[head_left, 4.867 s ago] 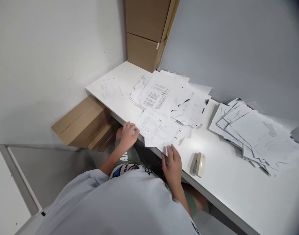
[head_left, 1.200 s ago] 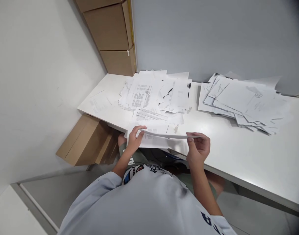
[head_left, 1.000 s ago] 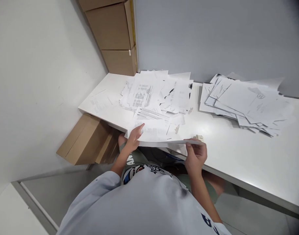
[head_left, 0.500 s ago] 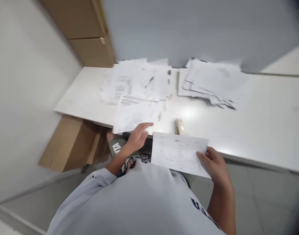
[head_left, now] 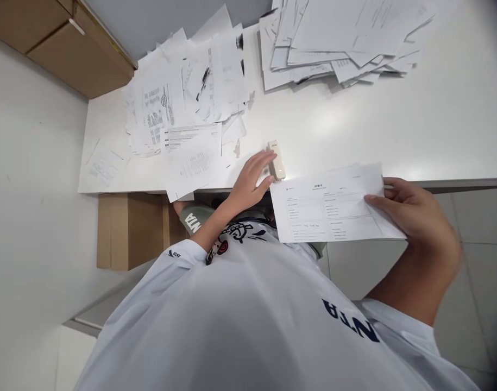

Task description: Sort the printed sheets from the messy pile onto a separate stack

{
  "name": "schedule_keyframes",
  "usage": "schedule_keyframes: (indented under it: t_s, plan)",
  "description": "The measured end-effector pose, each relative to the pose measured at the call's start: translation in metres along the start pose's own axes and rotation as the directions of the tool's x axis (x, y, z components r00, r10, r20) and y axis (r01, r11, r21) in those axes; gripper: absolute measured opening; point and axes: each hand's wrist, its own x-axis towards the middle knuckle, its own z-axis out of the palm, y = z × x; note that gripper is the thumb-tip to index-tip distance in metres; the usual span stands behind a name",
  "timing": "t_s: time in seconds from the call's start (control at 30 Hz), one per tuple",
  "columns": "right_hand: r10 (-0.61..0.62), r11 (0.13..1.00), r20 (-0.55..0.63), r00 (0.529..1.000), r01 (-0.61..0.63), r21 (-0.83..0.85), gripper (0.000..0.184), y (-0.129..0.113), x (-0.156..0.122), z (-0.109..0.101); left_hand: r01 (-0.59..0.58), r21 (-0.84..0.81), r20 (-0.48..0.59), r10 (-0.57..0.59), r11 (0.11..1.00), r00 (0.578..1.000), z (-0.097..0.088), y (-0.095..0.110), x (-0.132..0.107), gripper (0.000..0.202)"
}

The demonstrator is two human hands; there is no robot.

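Between the thumb and fingers of my right hand (head_left: 415, 209) is a printed paper form (head_left: 333, 209), held out over the table's front edge. My left hand (head_left: 252, 182) reaches past the edge with thumb and fingers apart. Its fingertips are at the side of a small cream object (head_left: 277, 163) that looks like a stapler, lying on the table; whether they press on it I cannot tell. To the left of that hand, a printed sheet (head_left: 193, 163) overhangs the edge slightly.
Spread papers (head_left: 162, 103) cover the back left of the white table (head_left: 325, 130). A thicker, uneven paper stack (head_left: 341, 46) lies at the back right. One cardboard box (head_left: 121, 231) stands below the table, and larger cartons (head_left: 77, 54) stand at the far left corner.
My left hand has moved right, from beside the loose sheet to the cream object. The view has shifted, and my right hand with the form now appears farther right.
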Motion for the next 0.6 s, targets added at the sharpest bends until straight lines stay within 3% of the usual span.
schedule_keyframes:
  t_s: [0.13,0.23,0.4,0.6]
  plan:
    - [-0.015,0.998,-0.049,0.999,0.017,0.052,0.037,0.0,0.007,-0.002,-0.108,0.102,0.109,0.097,0.989,0.989,0.015,-0.019,0.009,0.054]
    - [-0.01,0.991,-0.014,1.0,0.012,0.133,0.039,-0.003,0.01,-0.003,-0.154,0.18,0.164,0.125,0.971,0.978,0.019,-0.027,0.01,0.055]
    - [-0.04,0.979,0.008,0.999,0.038,0.201,0.038,-0.006,0.01,-0.002,-0.223,0.257,0.257,0.156,0.94,0.954,0.016,-0.03,0.009,0.058]
    - [-0.099,0.972,0.0,0.995,0.097,0.216,0.038,-0.002,0.011,0.006,-0.233,0.259,0.273,0.16,0.937,0.949,0.014,-0.032,0.01,0.057]
